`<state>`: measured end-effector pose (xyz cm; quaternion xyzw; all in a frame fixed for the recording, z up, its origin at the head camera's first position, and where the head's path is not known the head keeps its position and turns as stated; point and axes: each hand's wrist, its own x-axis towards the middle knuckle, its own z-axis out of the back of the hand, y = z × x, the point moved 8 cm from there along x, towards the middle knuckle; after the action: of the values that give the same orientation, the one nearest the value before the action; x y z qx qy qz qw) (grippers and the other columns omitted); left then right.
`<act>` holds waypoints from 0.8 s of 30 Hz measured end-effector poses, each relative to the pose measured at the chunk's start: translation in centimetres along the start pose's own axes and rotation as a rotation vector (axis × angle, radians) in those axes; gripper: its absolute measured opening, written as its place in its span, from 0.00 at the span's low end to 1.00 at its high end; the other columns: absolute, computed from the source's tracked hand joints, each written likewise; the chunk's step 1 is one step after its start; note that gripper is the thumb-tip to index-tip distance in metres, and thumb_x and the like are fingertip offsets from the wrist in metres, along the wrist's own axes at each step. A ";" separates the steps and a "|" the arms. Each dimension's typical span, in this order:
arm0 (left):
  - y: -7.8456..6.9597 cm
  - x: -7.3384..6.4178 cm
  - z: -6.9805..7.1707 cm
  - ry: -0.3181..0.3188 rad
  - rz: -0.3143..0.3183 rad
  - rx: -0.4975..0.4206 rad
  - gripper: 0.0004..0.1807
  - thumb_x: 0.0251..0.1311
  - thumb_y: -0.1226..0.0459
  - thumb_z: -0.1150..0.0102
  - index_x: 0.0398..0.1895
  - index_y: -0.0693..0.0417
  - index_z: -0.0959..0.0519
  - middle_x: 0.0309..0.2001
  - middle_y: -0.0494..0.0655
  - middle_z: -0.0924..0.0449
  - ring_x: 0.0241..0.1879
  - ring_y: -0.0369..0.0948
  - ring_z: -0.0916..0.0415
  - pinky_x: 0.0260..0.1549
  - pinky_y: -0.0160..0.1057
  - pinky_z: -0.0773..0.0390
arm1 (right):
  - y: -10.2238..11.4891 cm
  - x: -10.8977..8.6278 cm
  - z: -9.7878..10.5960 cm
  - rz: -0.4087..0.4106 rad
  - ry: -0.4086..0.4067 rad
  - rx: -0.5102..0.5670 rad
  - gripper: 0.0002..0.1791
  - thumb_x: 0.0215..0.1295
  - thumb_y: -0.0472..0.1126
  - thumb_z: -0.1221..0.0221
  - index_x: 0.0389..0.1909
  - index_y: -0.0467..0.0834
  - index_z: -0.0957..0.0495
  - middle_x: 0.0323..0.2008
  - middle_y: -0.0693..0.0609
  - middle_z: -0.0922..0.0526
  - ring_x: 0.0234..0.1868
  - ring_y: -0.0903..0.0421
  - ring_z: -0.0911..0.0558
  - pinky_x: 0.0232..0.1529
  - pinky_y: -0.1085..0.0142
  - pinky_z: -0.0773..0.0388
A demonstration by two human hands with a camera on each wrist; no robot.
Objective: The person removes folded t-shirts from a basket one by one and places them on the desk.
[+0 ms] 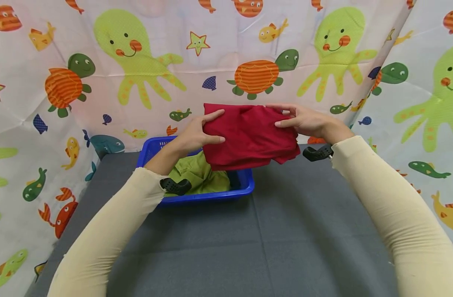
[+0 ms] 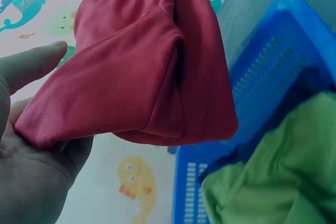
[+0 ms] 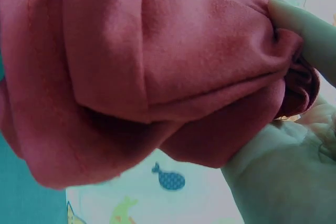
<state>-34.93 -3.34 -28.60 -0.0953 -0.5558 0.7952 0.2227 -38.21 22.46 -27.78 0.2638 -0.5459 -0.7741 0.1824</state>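
Both hands hold up a folded dark red cloth [image 1: 248,136], a stitched seam showing on it in the right wrist view. My left hand [image 1: 197,134] grips its left end; in the left wrist view a corner of the red cloth [image 2: 105,93] lies in the palm with fingers behind it. At the upper right, my right hand [image 1: 304,119] pinches the cloth, thumb on the near face, and the fabric bunches there [image 3: 289,51]. Behind and below the left forearm, a crumpled green cloth [image 1: 197,173] lies in a blue plastic basket [image 1: 211,197].
A dark grey covered tabletop [image 1: 219,247] carries the basket at its back left. Around the table hangs a white curtain [image 1: 226,53] printed with sea animals. Black wrist devices [image 1: 176,186] sit on both wrists over cream sleeves.
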 end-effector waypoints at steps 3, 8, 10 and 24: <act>0.2 0.8 -1.0 0.015 0.009 -0.100 0.45 0.61 0.70 0.34 0.79 0.37 0.41 0.59 0.56 0.24 0.51 0.43 0.22 0.45 0.32 0.20 | -0.4 -0.4 0.9 -0.016 -0.007 -0.024 0.36 0.76 0.38 0.46 0.80 0.57 0.46 0.63 0.54 0.29 0.59 0.56 0.24 0.51 0.66 0.17; 0.6 2.1 -2.6 0.022 0.031 -0.195 0.45 0.61 0.72 0.34 0.79 0.38 0.41 0.63 0.55 0.27 0.52 0.43 0.23 0.45 0.32 0.19 | -1.1 -1.1 2.4 -0.038 -0.032 -0.068 0.36 0.76 0.39 0.46 0.80 0.56 0.46 0.61 0.55 0.28 0.59 0.56 0.24 0.51 0.65 0.16; 0.7 2.7 -3.0 0.017 0.032 -0.209 0.45 0.61 0.71 0.34 0.79 0.38 0.40 0.63 0.55 0.27 0.53 0.42 0.23 0.45 0.32 0.19 | -1.4 -1.4 2.9 -0.044 -0.038 -0.088 0.36 0.76 0.39 0.46 0.80 0.56 0.46 0.61 0.54 0.28 0.59 0.56 0.24 0.51 0.65 0.16; 1.9 6.2 -7.1 0.026 0.083 -0.358 0.43 0.62 0.70 0.35 0.78 0.35 0.38 0.67 0.53 0.31 0.61 0.46 0.27 0.61 0.44 0.23 | -4.0 -2.6 6.5 -0.120 -0.047 -0.143 0.35 0.76 0.40 0.46 0.80 0.57 0.46 0.61 0.55 0.29 0.59 0.55 0.26 0.52 0.62 0.16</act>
<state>-38.06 4.94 -32.29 -0.1664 -0.6813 0.6907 0.1763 -40.08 30.15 -29.26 0.2639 -0.4766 -0.8266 0.1413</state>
